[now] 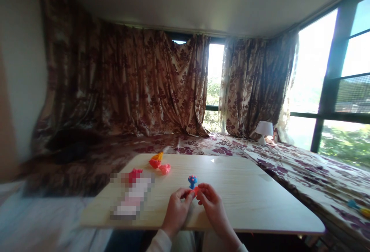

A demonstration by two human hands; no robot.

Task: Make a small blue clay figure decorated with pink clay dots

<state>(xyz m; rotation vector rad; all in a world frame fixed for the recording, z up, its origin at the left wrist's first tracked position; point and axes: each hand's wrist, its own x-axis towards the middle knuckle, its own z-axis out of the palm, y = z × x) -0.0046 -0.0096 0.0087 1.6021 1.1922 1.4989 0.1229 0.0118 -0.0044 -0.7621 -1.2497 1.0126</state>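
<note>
Over the front half of the table [243, 194], my left hand [178, 205] and my right hand [212, 202] meet, fingers bent in a pinch. Between their fingertips is a small piece of red modelling clay [195, 191], partly covered by the fingers. Just beyond it stands a small blue clay figure [192, 181] with red dots on its widened top. Its lower end is close to the red piece; whether they touch I cannot tell.
Orange-yellow clay [158, 157], red and pink lumps [165, 169] and a dark pink lump [135, 174] lie on the table's left side. A blurred-out oblong item [133, 200] is nearby. A white lamp [264, 129] stands on the flowered cover [291, 171] behind.
</note>
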